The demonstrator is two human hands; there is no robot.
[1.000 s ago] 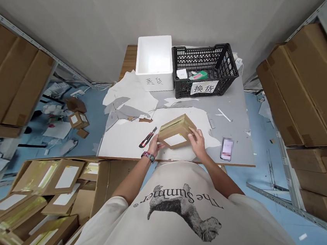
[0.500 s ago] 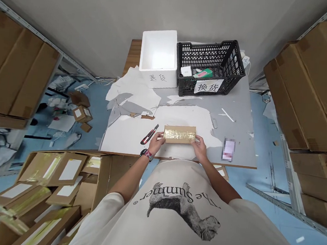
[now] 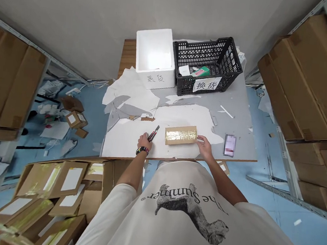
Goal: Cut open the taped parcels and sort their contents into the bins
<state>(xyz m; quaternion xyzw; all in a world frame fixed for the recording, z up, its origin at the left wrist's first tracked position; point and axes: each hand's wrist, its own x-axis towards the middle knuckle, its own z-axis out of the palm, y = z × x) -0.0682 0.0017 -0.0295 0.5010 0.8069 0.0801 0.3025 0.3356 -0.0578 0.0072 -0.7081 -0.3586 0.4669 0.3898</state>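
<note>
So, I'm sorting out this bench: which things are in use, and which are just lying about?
In use:
- utility knife, gripped in the left hand
- taped box, with the right hand at its end

Seemingly just lying about, untouched:
- phone
- white strip
- white foam bin
- black crate

A white rectangular foam box (image 3: 168,81) is standing by the worktop's (image 3: 243,119) far-left corner, a black latticed plastic crate (image 3: 184,86) beside it; a pale-screened rectangular phone (image 3: 230,146) is lying towards the near-right corner.
</note>
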